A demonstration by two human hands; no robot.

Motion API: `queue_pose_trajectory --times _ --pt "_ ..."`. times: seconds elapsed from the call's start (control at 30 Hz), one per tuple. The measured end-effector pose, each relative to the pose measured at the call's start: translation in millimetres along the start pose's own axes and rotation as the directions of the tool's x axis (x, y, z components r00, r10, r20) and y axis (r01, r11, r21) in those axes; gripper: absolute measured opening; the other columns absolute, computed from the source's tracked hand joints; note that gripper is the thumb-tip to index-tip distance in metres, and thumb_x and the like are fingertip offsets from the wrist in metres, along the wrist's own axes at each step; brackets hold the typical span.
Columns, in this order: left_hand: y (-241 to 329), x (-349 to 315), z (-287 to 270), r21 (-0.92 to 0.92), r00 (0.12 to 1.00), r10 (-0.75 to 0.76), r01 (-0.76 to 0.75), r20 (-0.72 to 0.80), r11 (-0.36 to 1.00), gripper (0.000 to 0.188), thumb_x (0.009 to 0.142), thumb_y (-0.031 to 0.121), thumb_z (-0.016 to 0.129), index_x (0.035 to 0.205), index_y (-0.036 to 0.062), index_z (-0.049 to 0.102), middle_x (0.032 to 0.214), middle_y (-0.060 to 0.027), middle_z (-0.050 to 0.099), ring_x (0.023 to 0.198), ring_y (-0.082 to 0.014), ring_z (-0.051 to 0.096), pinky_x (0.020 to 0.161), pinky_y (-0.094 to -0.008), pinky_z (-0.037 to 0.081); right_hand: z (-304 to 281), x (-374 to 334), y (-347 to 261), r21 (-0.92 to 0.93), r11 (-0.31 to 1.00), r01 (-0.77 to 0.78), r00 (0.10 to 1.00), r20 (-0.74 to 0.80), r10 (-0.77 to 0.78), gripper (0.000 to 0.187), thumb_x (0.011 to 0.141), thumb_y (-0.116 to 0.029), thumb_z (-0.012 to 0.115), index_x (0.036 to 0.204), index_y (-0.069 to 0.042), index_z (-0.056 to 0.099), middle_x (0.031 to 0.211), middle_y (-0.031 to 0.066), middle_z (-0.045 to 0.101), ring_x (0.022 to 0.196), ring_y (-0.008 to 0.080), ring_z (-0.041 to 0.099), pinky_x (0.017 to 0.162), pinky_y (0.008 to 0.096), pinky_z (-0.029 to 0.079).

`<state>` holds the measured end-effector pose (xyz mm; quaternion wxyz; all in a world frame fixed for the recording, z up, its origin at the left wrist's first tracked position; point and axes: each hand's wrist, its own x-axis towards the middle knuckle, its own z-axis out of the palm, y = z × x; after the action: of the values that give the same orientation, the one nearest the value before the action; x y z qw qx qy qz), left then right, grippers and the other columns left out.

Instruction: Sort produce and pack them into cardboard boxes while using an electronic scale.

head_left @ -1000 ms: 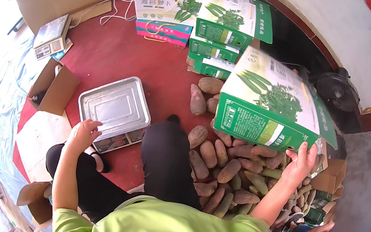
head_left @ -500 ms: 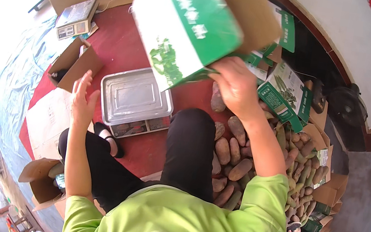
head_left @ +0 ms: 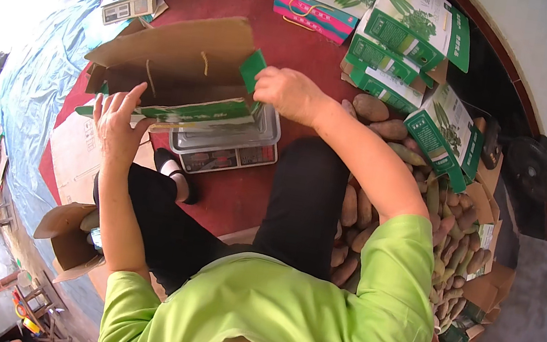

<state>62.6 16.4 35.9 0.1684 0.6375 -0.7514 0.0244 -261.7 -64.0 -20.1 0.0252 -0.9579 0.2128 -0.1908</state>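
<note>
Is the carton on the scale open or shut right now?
Open. The green-and-white carton sits on the metal tray scale with its brown flaps spread, the left hand and right hand at its ends. Contents cannot be told.
</note>
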Motion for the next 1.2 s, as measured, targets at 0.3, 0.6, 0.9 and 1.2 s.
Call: queue_pose_trajectory --times 0.3,0.6,0.9,1.2 --pt "29.0 -1.5 10.4 0.145 0.982 0.187 -0.181 -0.029 0.973 0.008 0.075 0.013 0.067 0.082 0.0104 0.064 0.084 -0.0019 0.06 0.087 -0.0225 0.057 0.081 -0.0374 0.042 24.1 -49.5 20.9 -0.149 0.948 -0.281 0.959 -0.063 0.275 0.007 0.075 -0.014 0.057 0.072 -0.015 0.063 0.083 -0.0017 0.06 0.094 0.0191 0.055 0.071 0.034 0.047" --pt "46.8 -0.4 19.5 -0.05 0.961 0.276 -0.277 -0.038 0.96 0.008 0.077 0.008 0.066 0.085 0.0068 0.065 0.085 -0.0064 0.061 0.082 -0.0273 0.058 0.072 -0.0371 0.046 48.2 -101.6 -13.0 0.229 0.727 -0.647 0.608 -0.421 0.673 0.018 0.077 -0.011 0.063 0.094 -0.011 0.066 0.099 0.0066 0.06 0.099 0.0273 0.055 0.084 0.0364 0.046" --pt "21.8 -1.0 11.5 -0.092 0.993 0.106 -0.102 0.045 0.991 0.023 0.081 0.009 0.065 0.104 0.0096 0.066 0.1 -0.0089 0.064 0.093 -0.0302 0.061 0.078 -0.0373 0.046 116.5 -266.3 -108.5 0.422 -0.028 -0.906 -0.03 0.001 1.0 0.02 0.076 -0.012 0.064 0.095 -0.01 0.066 0.096 0.0105 0.063 0.097 0.031 0.058 0.086 0.0392 0.047" --pt "22.5 -1.1 13.4 0.082 0.991 0.116 -0.122 0.072 0.989 0.014 0.085 0.018 0.064 0.096 0.0104 0.067 0.095 -0.0062 0.067 0.084 -0.028 0.064 0.071 -0.0356 0.048 130.8 -359.6 -212.2 0.263 -0.216 -0.94 -0.205 0.069 0.976 0.019 0.076 -0.011 0.064 0.094 -0.009 0.066 0.096 0.0118 0.063 0.095 0.031 0.059 0.083 0.0393 0.048"
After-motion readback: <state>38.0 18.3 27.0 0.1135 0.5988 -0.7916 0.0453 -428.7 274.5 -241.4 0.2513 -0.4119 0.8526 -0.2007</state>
